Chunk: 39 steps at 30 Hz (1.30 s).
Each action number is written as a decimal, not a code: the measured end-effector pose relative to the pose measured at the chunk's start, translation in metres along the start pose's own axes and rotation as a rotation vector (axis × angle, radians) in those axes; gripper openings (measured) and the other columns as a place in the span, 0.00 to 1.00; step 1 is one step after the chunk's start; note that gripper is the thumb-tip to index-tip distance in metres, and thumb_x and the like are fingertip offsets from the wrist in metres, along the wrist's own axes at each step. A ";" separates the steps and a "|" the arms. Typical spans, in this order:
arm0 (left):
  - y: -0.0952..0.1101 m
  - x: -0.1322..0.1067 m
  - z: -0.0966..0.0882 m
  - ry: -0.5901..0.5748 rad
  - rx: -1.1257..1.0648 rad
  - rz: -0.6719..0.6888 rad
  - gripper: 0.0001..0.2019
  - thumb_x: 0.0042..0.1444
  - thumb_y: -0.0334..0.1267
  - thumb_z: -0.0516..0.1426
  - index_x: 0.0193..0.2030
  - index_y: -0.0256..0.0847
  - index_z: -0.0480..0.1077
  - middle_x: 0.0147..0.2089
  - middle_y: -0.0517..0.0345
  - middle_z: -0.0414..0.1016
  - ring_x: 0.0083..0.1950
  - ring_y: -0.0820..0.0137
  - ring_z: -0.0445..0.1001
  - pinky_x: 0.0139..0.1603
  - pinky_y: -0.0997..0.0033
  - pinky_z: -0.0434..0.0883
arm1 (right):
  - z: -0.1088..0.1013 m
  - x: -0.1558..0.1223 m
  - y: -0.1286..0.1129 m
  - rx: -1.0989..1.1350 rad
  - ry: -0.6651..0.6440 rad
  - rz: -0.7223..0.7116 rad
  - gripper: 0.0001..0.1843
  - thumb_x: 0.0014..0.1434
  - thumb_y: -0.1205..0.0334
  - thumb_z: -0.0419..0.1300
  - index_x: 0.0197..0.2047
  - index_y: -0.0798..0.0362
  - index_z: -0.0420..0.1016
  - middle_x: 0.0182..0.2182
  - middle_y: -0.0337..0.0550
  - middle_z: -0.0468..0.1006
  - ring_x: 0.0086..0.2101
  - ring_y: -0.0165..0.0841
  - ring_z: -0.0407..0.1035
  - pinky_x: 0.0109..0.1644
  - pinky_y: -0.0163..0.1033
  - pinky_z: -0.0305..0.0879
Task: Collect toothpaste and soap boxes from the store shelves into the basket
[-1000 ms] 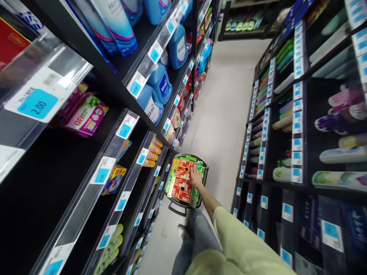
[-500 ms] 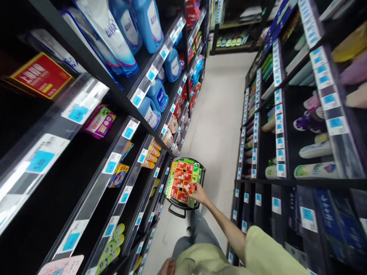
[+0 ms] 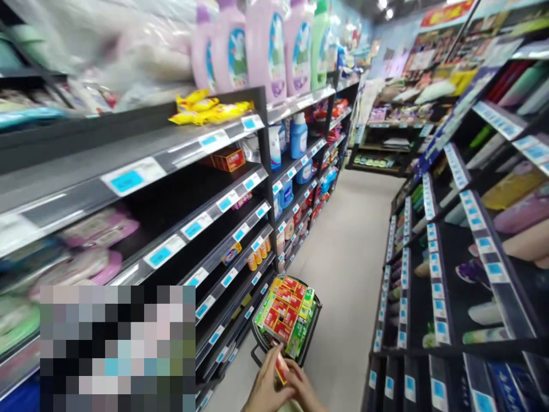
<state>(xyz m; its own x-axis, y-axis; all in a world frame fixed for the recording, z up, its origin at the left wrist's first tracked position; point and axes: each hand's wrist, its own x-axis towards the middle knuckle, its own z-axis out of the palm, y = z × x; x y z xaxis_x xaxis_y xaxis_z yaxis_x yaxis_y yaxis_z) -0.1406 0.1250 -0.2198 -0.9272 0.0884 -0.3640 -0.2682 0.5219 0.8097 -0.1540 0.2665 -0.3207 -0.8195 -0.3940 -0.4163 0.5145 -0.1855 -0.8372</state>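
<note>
Open aisle (image 3: 349, 252) beyond full basket (image 3: 310, 337)

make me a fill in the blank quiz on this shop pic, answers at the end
The left hand and the ____ hold a small box between them.
The basket holds many ____ boxes beside green packs.
Pale purple bottles stand beside a ____ bottle.
Yellow packets lie on the ____ side of the aisle.

Missing words: right hand; red; green; left.

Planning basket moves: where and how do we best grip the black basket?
Probably by the handle, from the person's side: the curved bar juts from the near end of the basket, beyond the packed boxes; the left hand hides part.
</note>
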 end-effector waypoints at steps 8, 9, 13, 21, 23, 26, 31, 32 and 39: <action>-0.045 -0.057 -0.023 0.483 -0.050 0.092 0.18 0.60 0.50 0.52 0.51 0.47 0.74 0.70 0.44 0.64 0.72 0.55 0.64 0.73 0.55 0.64 | 0.049 -0.021 -0.036 -0.142 -0.247 -0.232 0.45 0.31 0.49 0.81 0.55 0.41 0.76 0.55 0.50 0.79 0.54 0.55 0.74 0.55 0.56 0.71; -0.048 -0.068 -0.027 0.562 -0.156 0.075 0.20 0.60 0.55 0.51 0.49 0.46 0.73 0.68 0.43 0.67 0.70 0.54 0.66 0.72 0.54 0.65 | 0.056 -0.028 -0.039 -0.190 -0.248 -0.253 0.45 0.32 0.51 0.81 0.56 0.41 0.76 0.55 0.50 0.79 0.53 0.54 0.75 0.54 0.55 0.72; -0.041 -0.123 -0.036 0.662 -0.688 -0.114 0.28 0.55 0.66 0.54 0.48 0.43 0.71 0.57 0.43 0.77 0.60 0.52 0.76 0.58 0.54 0.75 | 0.087 -0.064 -0.049 -0.386 -0.112 -0.371 0.27 0.47 0.42 0.73 0.47 0.47 0.81 0.45 0.50 0.81 0.46 0.48 0.76 0.52 0.52 0.74; -0.021 -0.192 -0.013 0.549 -1.168 -0.284 0.25 0.51 0.60 0.63 0.39 0.36 0.74 0.36 0.55 0.81 0.37 0.67 0.77 0.40 0.71 0.73 | 0.133 -0.112 -0.043 -0.319 -0.036 -0.111 0.26 0.59 0.36 0.61 0.44 0.52 0.77 0.37 0.44 0.80 0.36 0.36 0.73 0.42 0.39 0.70; -0.018 -0.197 -0.008 0.456 -1.155 -0.286 0.24 0.51 0.59 0.64 0.37 0.36 0.75 0.34 0.56 0.80 0.35 0.69 0.76 0.39 0.72 0.73 | 0.129 -0.117 -0.044 -0.303 0.004 -0.068 0.25 0.57 0.37 0.63 0.41 0.53 0.76 0.34 0.42 0.80 0.33 0.34 0.71 0.38 0.36 0.68; -0.008 -0.196 -0.005 0.317 -1.100 -0.255 0.26 0.52 0.60 0.64 0.40 0.34 0.77 0.37 0.53 0.81 0.37 0.66 0.77 0.42 0.68 0.75 | 0.118 -0.121 -0.053 -0.288 0.026 -0.043 0.25 0.55 0.38 0.66 0.37 0.53 0.77 0.30 0.41 0.79 0.30 0.33 0.69 0.35 0.36 0.66; 0.009 -0.169 -0.004 0.244 -0.948 -0.154 0.28 0.50 0.54 0.68 0.51 0.37 0.75 0.47 0.49 0.82 0.46 0.63 0.79 0.44 0.69 0.75 | 0.091 -0.115 -0.075 -0.250 0.112 -0.078 0.25 0.56 0.38 0.65 0.41 0.54 0.78 0.35 0.44 0.81 0.34 0.36 0.72 0.39 0.38 0.68; 0.013 -0.160 -0.001 0.259 -0.925 -0.135 0.28 0.49 0.53 0.69 0.52 0.37 0.75 0.48 0.49 0.82 0.47 0.62 0.79 0.45 0.69 0.74 | 0.083 -0.112 -0.080 -0.248 0.114 -0.094 0.25 0.56 0.39 0.65 0.42 0.54 0.78 0.37 0.45 0.81 0.36 0.36 0.72 0.41 0.38 0.69; 0.064 -0.082 0.034 0.567 -0.936 -0.187 0.31 0.45 0.56 0.70 0.51 0.37 0.74 0.45 0.47 0.82 0.44 0.62 0.80 0.44 0.67 0.75 | -0.012 -0.083 -0.137 -0.264 -0.225 -0.123 0.27 0.52 0.47 0.72 0.51 0.53 0.75 0.43 0.46 0.82 0.39 0.36 0.75 0.44 0.40 0.72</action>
<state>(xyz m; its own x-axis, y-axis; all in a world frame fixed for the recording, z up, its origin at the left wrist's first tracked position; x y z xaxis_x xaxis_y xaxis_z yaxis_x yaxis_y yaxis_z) -0.0724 0.1799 -0.1538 -0.7726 -0.4505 -0.4473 -0.2866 -0.3813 0.8789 -0.1598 0.3357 -0.1758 -0.7803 -0.5763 -0.2427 0.3085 -0.0171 -0.9511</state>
